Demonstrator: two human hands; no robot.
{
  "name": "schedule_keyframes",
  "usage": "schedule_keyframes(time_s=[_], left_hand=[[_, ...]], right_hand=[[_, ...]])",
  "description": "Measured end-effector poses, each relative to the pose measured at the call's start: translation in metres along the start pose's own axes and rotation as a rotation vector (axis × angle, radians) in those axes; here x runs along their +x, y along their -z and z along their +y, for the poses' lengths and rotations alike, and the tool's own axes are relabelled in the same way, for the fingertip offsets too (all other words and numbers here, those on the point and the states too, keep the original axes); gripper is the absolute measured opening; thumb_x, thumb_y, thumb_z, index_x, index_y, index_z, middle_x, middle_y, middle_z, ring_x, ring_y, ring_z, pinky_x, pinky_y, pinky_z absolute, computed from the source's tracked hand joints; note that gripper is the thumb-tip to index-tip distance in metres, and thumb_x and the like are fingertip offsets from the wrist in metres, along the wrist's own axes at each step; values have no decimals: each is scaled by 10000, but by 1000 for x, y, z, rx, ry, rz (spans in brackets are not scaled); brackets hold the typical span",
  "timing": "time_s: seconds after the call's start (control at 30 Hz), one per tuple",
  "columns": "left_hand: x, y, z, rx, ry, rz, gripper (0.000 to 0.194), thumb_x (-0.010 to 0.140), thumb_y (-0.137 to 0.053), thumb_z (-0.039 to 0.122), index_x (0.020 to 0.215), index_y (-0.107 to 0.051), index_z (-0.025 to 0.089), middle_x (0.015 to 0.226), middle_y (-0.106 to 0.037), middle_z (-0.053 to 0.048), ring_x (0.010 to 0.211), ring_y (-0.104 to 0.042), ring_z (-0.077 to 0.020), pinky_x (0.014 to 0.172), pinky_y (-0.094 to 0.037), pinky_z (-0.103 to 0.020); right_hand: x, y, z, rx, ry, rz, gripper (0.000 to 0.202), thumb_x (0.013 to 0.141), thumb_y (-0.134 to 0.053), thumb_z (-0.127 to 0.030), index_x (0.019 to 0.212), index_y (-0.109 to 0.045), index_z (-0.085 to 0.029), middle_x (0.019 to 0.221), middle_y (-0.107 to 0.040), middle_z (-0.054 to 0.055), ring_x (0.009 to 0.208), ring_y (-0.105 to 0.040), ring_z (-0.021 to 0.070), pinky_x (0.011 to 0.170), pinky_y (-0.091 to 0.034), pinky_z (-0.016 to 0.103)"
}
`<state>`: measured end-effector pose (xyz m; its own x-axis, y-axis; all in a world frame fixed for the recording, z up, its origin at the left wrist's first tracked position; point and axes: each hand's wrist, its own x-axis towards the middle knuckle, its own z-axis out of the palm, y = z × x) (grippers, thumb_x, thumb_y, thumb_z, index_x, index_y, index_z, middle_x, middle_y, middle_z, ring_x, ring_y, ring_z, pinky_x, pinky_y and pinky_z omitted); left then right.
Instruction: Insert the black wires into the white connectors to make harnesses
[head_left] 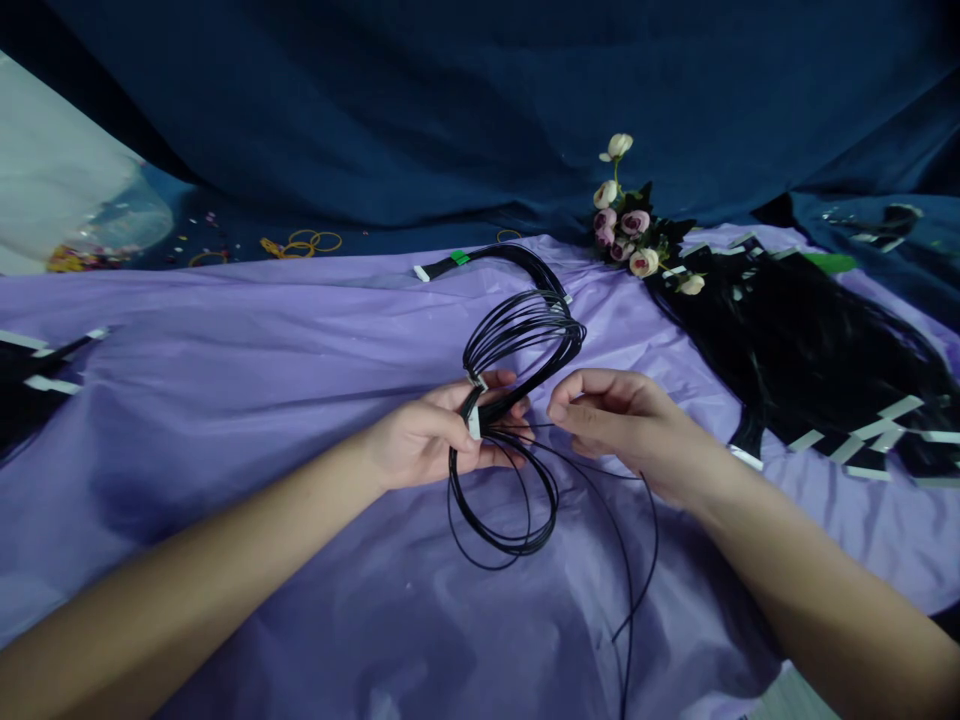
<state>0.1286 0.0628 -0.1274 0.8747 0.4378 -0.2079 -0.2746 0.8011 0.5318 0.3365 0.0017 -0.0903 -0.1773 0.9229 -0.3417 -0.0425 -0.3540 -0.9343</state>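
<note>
My left hand (424,435) is closed around a coiled bundle of thin black wires (517,335), with the thumb on a white connector (473,421). Loops of wire rise above the fingers and another ring hangs below them. My right hand (626,425) is just to the right, thumb and forefinger pinched on the end of a single black wire (541,426) that comes out of the bundle. Loose wire ends (651,540) dangle beneath the right hand. Beyond the coil, a further length of the wires ends in a white plug (422,273) beside a green tag (459,258).
Purple cloth (262,360) covers the work surface. At right lies a large heap of black wire bundles (810,340) with white ends; more black bundles (30,390) are at left. Artificial flowers (635,223), yellow rubber bands (300,243) and a dark blue curtain (450,110) stand behind.
</note>
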Motion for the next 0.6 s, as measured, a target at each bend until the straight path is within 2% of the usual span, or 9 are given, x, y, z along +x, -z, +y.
schedule_keyframes(time_s=[0.17, 0.23, 0.3, 0.4, 0.47, 0.6], left_hand=[[0, 1, 0, -6, -7, 3, 593, 559, -517, -64, 1084, -618, 192, 1025, -678, -58, 956, -648, -219, 832, -510, -403], [1, 1, -1, -21, -20, -10, 588, 563, -508, -65, 1080, -630, 189, 1008, -697, -58, 971, -657, -223, 858, -500, -400], [2, 0, -1, -39, -40, -18, 573, 570, -497, -69, 1065, -645, 179, 997, -712, -56, 1000, -661, -224, 900, -483, -386], [2, -1, 0, -57, -65, 1, 534, 570, -494, -73, 1018, -659, 165, 1019, -715, -60, 1012, -661, -228, 933, -468, -377], [2, -1, 0, -50, -63, 23, 531, 561, -499, -69, 1014, -651, 164, 1036, -705, -68, 982, -662, -232, 924, -473, -400], [2, -1, 0, -24, -44, 51, 570, 524, -510, -61, 1034, -618, 171, 1027, -672, -73, 924, -645, -215, 873, -490, -407]], right_hand=[[-1, 4, -7, 218, 22, -32, 128, 770, -679, -310, 779, -652, -185, 523, -443, -68, 419, -318, 45, 479, -360, 229], [-2, 7, -10, 291, 68, -52, 92, 781, -614, -276, 781, -665, -199, 557, -520, -42, 431, -395, 69, 520, -417, 265], [-3, 11, -11, 340, 114, -41, 149, 778, -540, -267, 811, -677, -218, 724, -649, 8, 527, -527, 118, 605, -483, 324], [-2, 15, -10, 333, 141, 59, 271, 798, -435, -296, 925, -672, -264, 952, -696, 23, 680, -614, 165, 721, -521, 383], [0, 15, -8, 284, 172, 156, 267, 844, -411, -311, 969, -646, -301, 993, -682, 0, 709, -618, 158, 738, -523, 369], [5, 10, -6, 312, 368, 336, 167, 915, -495, -374, 880, -638, -295, 719, -571, -41, 559, -517, 98, 646, -497, 266]])
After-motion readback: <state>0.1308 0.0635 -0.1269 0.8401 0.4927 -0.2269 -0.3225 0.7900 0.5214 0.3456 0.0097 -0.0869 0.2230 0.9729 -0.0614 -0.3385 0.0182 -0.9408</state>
